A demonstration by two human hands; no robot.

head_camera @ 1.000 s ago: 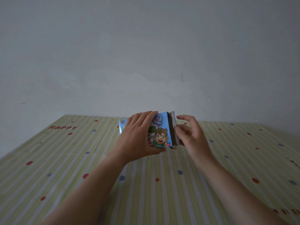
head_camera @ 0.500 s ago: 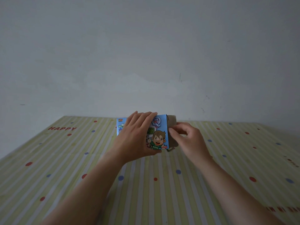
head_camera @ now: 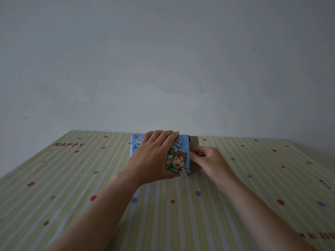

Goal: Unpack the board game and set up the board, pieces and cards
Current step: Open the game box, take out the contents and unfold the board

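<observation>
A small blue board game box [head_camera: 178, 156] with a cartoon boy on its face is held a little above the table, near the wall. My left hand [head_camera: 152, 156] wraps over its front and top and grips it. My right hand [head_camera: 206, 160] is at the box's right end, fingers pinched on the grey-brown end flap [head_camera: 194, 142], which stands out from the box. The contents of the box are hidden.
The table is covered by a yellow-green striped cloth [head_camera: 163, 211] with red and blue dots and the word HAPPY [head_camera: 68, 144] at the far left. A plain grey wall [head_camera: 163, 69] rises right behind the table.
My right hand has gone from open beside the box end to pinching the end flap. Both hands and the box have shifted slightly left.
</observation>
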